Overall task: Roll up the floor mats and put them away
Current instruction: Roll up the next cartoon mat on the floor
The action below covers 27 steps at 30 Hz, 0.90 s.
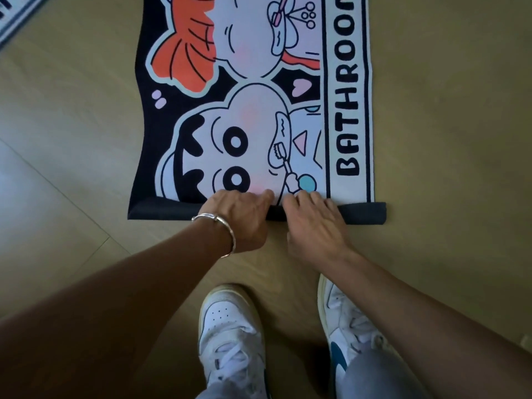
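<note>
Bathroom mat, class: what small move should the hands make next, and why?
Probably roll the dark rolled edge forward one more turn: the left hand and right hand grip it mid-width, and most of the mat lies flat ahead.

The floor (446, 110) is pale tan wood-look board, with plank seams crossing its left side. Two white lace-up sneakers stand on it side by side, slightly apart. The left sneaker (230, 335) has a perforated toe. The right sneaker (348, 326) bears a blue mark on its side. Grey trouser legs (371, 378) cover both ankles. A silver bangle (221, 223) circles one wrist.
</note>
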Motion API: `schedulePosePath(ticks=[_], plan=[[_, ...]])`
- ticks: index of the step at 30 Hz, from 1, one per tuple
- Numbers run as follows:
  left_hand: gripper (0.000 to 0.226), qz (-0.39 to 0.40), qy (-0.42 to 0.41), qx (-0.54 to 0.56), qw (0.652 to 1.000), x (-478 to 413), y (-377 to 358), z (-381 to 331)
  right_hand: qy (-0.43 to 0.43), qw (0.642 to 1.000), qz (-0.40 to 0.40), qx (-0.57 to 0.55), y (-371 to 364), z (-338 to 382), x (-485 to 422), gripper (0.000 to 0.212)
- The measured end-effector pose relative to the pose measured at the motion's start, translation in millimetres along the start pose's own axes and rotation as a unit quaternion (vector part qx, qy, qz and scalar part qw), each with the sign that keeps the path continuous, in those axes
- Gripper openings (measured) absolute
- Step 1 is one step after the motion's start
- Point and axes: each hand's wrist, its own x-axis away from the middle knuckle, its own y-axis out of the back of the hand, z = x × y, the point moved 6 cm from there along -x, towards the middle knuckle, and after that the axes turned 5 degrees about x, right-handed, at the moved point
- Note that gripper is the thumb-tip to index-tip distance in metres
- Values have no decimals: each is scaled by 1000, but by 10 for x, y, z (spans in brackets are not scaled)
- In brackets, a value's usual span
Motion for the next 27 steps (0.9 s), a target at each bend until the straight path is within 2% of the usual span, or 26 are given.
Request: schedulePosePath(ticks=[2,5,8,12,14,16,18,21,23,25,27], plan=[[25,-16,-8,-23,1000,59,-29,-33,-3,999,31,14,-20,24,-52,33],[25,-45,-12,-95,994,92,-103,-59,-18,996,76,-30,20,28,-120,33],[22,-11,35,-120,992,24,-160,50,-9,995,91,-36,31,95,-109,29],[18,42,59,-87,994,-106,-167,116,1,998,64,10,-15,116,-79,26],[20,20,26,-87,996,-65,-118,65,-15,995,94,-6,-32,80,-93,17],[28,-35,-24,-103,994,38,-96,-3,-43,991,124,-39,-6,28,-121,10],[35,-69,-47,-129,988,119,-113,-23,-54,989,129,-58,34,-11,-165,3],[25,-17,-6,-138,990,35,-155,43,-40,990,127,-53,55,7,-154,12],[26,28,21,-120,992,-66,-174,77,-26,996,84,-22,50,32,-107,24],[30,41,27,-89,995,-129,-150,88,-17,999,35,14,36,39,-58,34],[31,35,13,-78,996,-117,-128,81,-23,999,38,14,12,38,-48,34]])
